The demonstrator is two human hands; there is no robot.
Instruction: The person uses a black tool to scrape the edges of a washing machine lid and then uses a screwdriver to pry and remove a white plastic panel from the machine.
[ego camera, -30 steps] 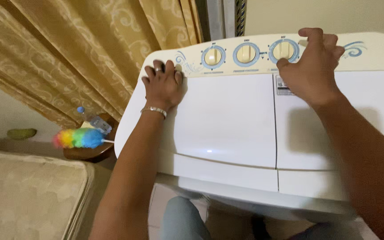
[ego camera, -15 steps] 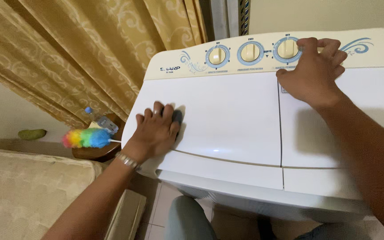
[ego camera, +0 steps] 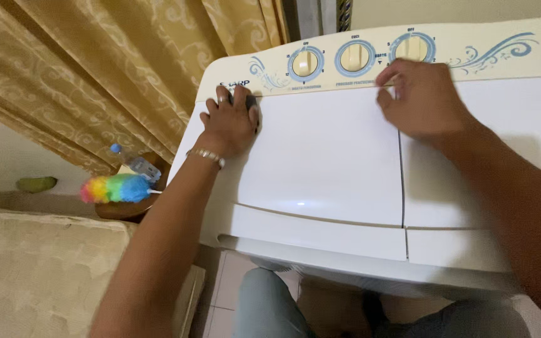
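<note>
My left hand (ego camera: 231,122) lies palm down at the back left corner of the washer lid (ego camera: 320,156), fingers spread and pressed over something small and dark (ego camera: 250,101); only a sliver of it shows by the fingertips, so I cannot tell what it is. A thin bracelet (ego camera: 206,156) circles that wrist. My right hand (ego camera: 422,100) rests flat and loosely open on the lid's back edge, just where the wide left lid meets the narrower right lid (ego camera: 489,156), gripping nothing. Its fingertips point toward the control panel (ego camera: 483,47) and sit just below the rightmost of three round dials (ego camera: 412,47); I cannot tell whether they touch the panel. The other two dials (ego camera: 305,63) stand to the left, between my hands.

The washer (ego camera: 320,241) is a white top-loading twin-tub machine with a cream panel carrying blue swirls. My knees show under its front edge.

To the left, gold patterned curtains (ego camera: 95,69) hang behind the machine. Below them a small dark round table (ego camera: 126,209) holds a rainbow-coloured duster (ego camera: 114,189) and a plastic bottle (ego camera: 136,163) with a blue cap. A beige textured cushion (ego camera: 39,275) fills the lower left corner.
</note>
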